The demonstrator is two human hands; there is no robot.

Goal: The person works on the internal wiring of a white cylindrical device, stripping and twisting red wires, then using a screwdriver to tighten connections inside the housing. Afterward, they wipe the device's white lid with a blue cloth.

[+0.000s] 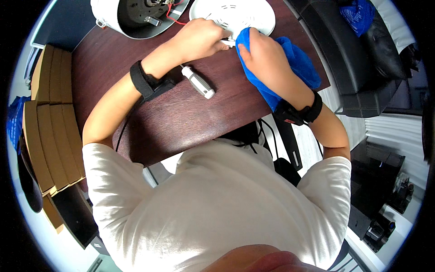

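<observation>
Near the table's far edge, my left hand (204,38) is closed in a pinch on a small white part (229,43), mostly hidden by the fingers. Close on its right, my right hand (264,49) grips a blue cloth (297,59), whose bunched end meets the white part. The rest of the cloth drapes under my right wrist toward the table edge. Just beyond both hands lies a round white vented cover (258,13). A screwdriver (198,82) with a white and grey handle rests on the table below my left hand.
An opened white appliance housing (106,18) with a dark inside and red wires lies at the far left of the brown table (158,127). Cardboard boxes (52,136) stand left of the table. A black sofa (335,50) is at the right.
</observation>
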